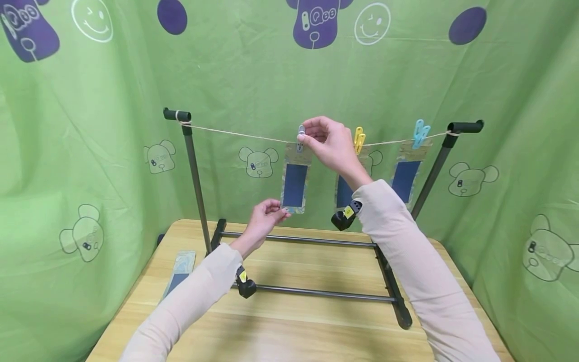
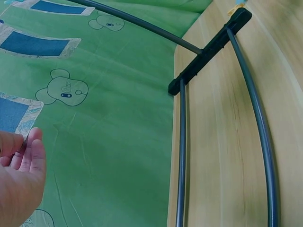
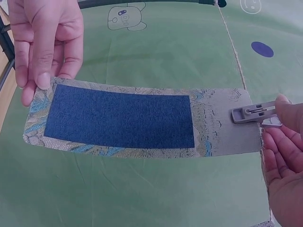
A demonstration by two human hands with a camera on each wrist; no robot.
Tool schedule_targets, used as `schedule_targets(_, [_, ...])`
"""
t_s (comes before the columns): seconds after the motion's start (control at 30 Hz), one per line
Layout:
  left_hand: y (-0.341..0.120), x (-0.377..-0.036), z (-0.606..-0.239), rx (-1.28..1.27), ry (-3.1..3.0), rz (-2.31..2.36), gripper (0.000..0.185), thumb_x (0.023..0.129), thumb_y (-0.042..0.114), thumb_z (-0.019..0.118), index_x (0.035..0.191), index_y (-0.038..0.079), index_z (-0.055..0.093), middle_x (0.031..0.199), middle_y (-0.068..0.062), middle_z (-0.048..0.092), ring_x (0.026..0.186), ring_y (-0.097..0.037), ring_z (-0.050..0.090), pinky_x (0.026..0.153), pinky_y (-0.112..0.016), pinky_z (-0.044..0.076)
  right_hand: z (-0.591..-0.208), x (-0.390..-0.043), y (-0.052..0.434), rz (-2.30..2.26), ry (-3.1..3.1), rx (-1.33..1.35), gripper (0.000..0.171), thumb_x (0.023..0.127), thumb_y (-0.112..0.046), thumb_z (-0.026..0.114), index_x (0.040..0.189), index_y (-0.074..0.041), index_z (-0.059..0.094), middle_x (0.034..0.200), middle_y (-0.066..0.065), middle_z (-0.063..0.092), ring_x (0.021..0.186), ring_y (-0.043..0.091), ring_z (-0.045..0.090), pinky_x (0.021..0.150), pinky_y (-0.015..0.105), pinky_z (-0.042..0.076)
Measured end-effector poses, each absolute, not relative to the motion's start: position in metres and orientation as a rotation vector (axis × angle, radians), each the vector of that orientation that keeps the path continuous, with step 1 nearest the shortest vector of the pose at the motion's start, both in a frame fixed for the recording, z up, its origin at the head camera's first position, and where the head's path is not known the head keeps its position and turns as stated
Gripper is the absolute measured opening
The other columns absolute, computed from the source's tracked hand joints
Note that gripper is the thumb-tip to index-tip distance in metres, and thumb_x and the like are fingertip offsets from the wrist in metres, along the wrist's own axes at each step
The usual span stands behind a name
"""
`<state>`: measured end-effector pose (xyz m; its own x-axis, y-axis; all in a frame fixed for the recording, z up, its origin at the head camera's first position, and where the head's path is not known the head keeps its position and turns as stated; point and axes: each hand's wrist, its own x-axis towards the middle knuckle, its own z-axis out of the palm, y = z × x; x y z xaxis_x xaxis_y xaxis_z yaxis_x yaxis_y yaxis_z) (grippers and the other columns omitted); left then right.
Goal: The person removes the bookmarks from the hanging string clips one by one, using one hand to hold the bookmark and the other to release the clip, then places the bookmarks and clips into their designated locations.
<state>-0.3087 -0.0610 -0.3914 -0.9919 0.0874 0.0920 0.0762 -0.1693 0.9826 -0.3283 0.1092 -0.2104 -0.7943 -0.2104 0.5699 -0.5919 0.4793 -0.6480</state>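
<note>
A patterned fabric piece with a dark blue centre (image 1: 295,181) hangs from the string (image 1: 235,132) of a black rack. A grey clothespin (image 1: 300,133) clips its top edge to the string. My right hand (image 1: 304,133) pinches that clothespin; in the right wrist view the clothespin (image 3: 251,113) sits on the fabric's end (image 3: 123,120) beside my right fingers (image 3: 284,156). My left hand (image 1: 281,213) pinches the fabric's lower left corner, with the thumb on top. In the left wrist view only the left hand (image 2: 19,175) and the fabric's corner (image 2: 14,116) show.
Two more fabric pieces hang to the right under a yellow clothespin (image 1: 359,138) and a blue clothespin (image 1: 420,131). Another fabric piece (image 1: 181,271) lies on the wooden table (image 1: 289,327) at the left. The rack's base bars (image 1: 316,292) cross the table. Green cloth surrounds everything.
</note>
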Motion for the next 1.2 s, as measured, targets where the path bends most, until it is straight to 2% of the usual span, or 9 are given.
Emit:
schedule_targets(0.2, [-0.061,-0.3082,-0.3911,0.187,2.018,2.408,0.019,0.09,-0.008,0.06,0.108,-0.008,0.057,0.095,-0.014,0.062,0.082,-0.016,0.065,0.09,-0.036,0.054,-0.2102,-0.3285,0.1086,1.252,-2.306,0.664,0.03,0.089,-0.015,0.072,0.114,-0.002,0.063,0.104,0.01,0.068,0.09,0.019,0.064,0.083,0.026,0.054])
schedule_targets(0.43, [-0.0624,-0.3058,-0.3887,0.189,2.017,2.4,0.019,0.09,-0.007,0.06,0.108,-0.008,0.057,0.096,-0.015,0.062,0.083,-0.016,0.066,0.09,-0.035,0.054,-0.2097,-0.3277,0.108,1.226,-2.292,0.656,0.028,0.088,-0.014,0.074,0.111,-0.002,0.063,0.103,0.01,0.068,0.089,0.018,0.064,0.082,0.026,0.054])
schedule_targets(0.63, [-0.0627,-0.3048,-0.3879,0.205,2.028,2.403,0.018,0.09,-0.008,0.06,0.108,-0.009,0.057,0.096,-0.016,0.063,0.087,-0.022,0.067,0.084,-0.029,0.056,-0.2085,-0.3258,0.108,1.205,-2.288,0.657,0.027,0.087,-0.014,0.074,0.108,-0.002,0.063,0.1,0.01,0.069,0.087,0.019,0.064,0.081,0.026,0.054])
schedule_targets(0.87, [-0.0632,-0.3063,-0.3898,0.192,2.04,2.402,0.017,0.089,-0.009,0.06,0.107,-0.009,0.057,0.094,-0.015,0.063,0.095,-0.034,0.065,0.083,-0.029,0.056,-0.2055,-0.3234,0.1089,1.166,-2.286,0.663,0.025,0.087,-0.014,0.074,0.106,-0.002,0.064,0.098,0.01,0.069,0.086,0.019,0.065,0.08,0.026,0.054])
schedule_targets(1.07, [-0.0636,-0.3064,-0.3908,0.189,2.032,2.414,0.017,0.089,-0.01,0.06,0.106,-0.009,0.057,0.093,-0.014,0.063,0.094,-0.033,0.065,0.082,-0.028,0.056,-0.2034,-0.3215,0.1086,1.149,-2.246,0.68,0.024,0.086,-0.014,0.075,0.104,-0.002,0.065,0.096,0.01,0.07,0.086,0.019,0.065,0.08,0.026,0.054])
schedule_targets(1.2, [-0.0634,-0.3062,-0.3899,0.199,2.039,2.41,0.017,0.089,-0.009,0.06,0.106,-0.009,0.057,0.093,-0.014,0.062,0.088,-0.026,0.067,0.082,-0.028,0.056,-0.2029,-0.321,0.1088,1.155,-2.227,0.679,0.023,0.086,-0.013,0.075,0.103,-0.002,0.065,0.096,0.01,0.07,0.086,0.019,0.066,0.08,0.025,0.054])
